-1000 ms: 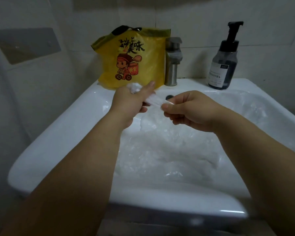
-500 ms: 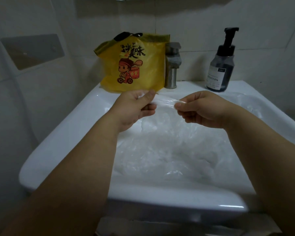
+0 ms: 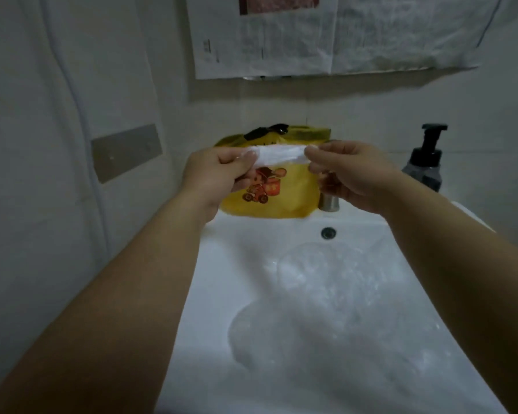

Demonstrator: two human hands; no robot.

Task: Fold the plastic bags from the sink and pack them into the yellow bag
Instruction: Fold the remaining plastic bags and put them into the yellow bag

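In the sink (image 3: 222,294), nearest the viewer, a heap of clear loose bags (image 3: 326,309) lay crumpled across the basin, not yet folded. Beyond that heap, both hands were held up over the back of the sink with one folded bag (image 3: 278,156) between them. It was a narrow white strip whose long axis ran left to right, roughly level. The left hand (image 3: 216,174) pinched its left end between thumb and curled fingers. The right hand (image 3: 350,171) pinched the right end the same way, so both were clamped on the strip and neither was free. Directly behind the strip stood the yellow bag (image 3: 281,198), upright on the back ledge, its top rim showing just above the strip. The strip therefore lay crosswise in front of the bag's mouth, and the two hands flanked the bag about equally. Packing would probably need the strip shortened or turned end-on, then carried forward and down. Whether the mouth gaped open could not be told. A metal tap (image 3: 329,201) stood just right of the yellow bag, and a dark pump bottle (image 3: 425,165) stood farther right.
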